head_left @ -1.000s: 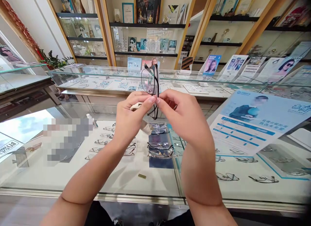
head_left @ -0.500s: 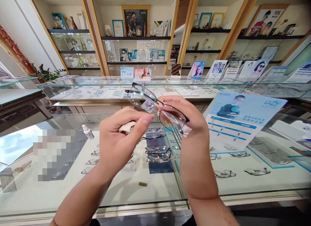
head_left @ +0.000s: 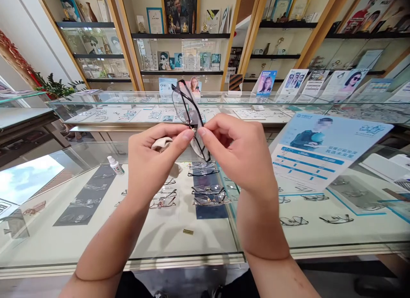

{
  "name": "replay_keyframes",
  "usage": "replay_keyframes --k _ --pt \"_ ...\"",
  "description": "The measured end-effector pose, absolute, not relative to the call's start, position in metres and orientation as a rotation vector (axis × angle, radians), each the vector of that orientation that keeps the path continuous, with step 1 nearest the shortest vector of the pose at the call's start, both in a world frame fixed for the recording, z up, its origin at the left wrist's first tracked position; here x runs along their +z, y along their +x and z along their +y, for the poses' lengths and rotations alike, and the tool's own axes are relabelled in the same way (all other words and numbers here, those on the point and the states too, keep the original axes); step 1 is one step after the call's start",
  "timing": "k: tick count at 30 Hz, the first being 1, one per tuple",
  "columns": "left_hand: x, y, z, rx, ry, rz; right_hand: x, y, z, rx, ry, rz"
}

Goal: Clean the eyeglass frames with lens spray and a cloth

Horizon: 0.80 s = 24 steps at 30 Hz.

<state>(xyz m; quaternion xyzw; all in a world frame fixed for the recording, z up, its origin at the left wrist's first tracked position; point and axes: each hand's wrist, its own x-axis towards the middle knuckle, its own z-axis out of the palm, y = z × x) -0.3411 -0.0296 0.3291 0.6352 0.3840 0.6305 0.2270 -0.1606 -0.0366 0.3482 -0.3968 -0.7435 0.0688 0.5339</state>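
A pair of dark-framed eyeglasses is held up in front of me, turned so the lenses stand one above the other. My right hand is closed, pinching the frame near its middle between thumb and fingers. From the other side, the thumb and forefinger of my left hand meet at the frame. Bunched inside that closed left hand is a pale cloth, part of it hanging out below the fingers. Below, more eyeglasses lie in rows in the glass display counter.
On the counter stand a small white spray bottle at left and a blue-and-white sign at right. A small gold-coloured piece lies near the front. Behind are another glass counter and shelves.
The eyeglasses have turned from roughly level to nearly upright. My right hand has rotated so its thumb now shows, and my left fingers have come to the frame. The view has tipped slightly downward.
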Motion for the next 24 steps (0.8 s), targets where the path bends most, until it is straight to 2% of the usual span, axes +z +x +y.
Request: replay_keyframes --k 8,11,17,20,24 --pt "0.316 -0.334 -0.001 1.678 1.912 1.199 0.353 -0.155 -0.039 0.047 -1.123 -1.698" --pt "0.297 -0.325 0.021 1.328 2.216 1.242 0.355 -0.151 -0.043 -0.032 -1.094 -1.582" --pt "0.238 -0.287 0.051 0.241 2.646 1.524 0.360 -0.147 -0.048 -0.023 -1.105 -1.678" --pt "0.214 -0.274 0.057 0.016 2.678 1.513 0.360 -0.146 -0.046 -0.041 -1.170 -1.665" --pt "0.196 -0.268 0.056 0.042 2.586 1.457 0.360 -0.146 -0.045 -0.004 -1.178 -1.704"
